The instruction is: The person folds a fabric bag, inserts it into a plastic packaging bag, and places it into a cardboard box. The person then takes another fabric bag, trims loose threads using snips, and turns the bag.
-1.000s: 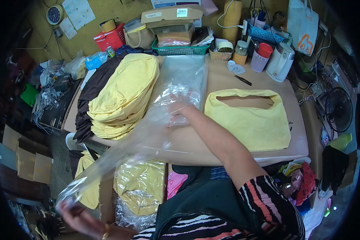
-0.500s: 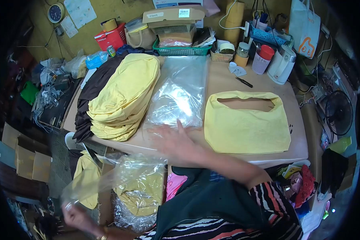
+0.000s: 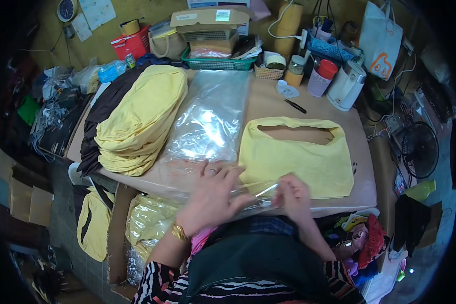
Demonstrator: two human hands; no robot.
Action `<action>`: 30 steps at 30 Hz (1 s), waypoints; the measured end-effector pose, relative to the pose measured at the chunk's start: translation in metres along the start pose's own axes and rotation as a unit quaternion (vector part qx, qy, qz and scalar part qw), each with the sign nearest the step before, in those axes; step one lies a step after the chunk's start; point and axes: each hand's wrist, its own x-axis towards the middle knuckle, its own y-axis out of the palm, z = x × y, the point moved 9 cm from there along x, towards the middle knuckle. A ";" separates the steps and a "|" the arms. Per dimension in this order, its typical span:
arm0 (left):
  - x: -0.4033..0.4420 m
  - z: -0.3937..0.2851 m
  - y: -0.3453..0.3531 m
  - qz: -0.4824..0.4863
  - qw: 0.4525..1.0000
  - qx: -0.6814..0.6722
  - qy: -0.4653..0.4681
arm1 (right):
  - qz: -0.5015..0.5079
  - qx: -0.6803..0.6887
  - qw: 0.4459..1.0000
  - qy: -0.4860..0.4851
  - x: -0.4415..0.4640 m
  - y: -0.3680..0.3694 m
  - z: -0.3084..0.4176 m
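One left hand (image 3: 213, 196), lower centre, fingers spread, contact unclear; right hand (image 3: 294, 197), lower right of centre, pinching clear plastic (image 3: 266, 191), its outline blurred. Yellow bag (image 3: 296, 161), right of centre, lower edge partly hidden behind the right hand.

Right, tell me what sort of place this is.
Probably a small fabric workroom where goods get wrapped: a heap of yellow cloth items and a stack of clear plastic share the worktable, with plastic-wrapped yellow cloth in a cardboard box below.
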 end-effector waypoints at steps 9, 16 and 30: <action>-0.034 0.030 0.081 0.169 0.949 -0.230 -0.135 | -0.221 -0.735 0.596 -0.236 -0.024 -0.114 0.095; -0.042 -0.008 0.119 0.259 0.895 -0.314 -0.182 | 0.091 -0.399 0.888 -0.208 -0.002 0.032 0.039; -0.090 0.032 0.134 0.143 0.810 -0.420 -0.384 | 0.005 -0.268 0.944 -0.192 0.007 0.014 0.004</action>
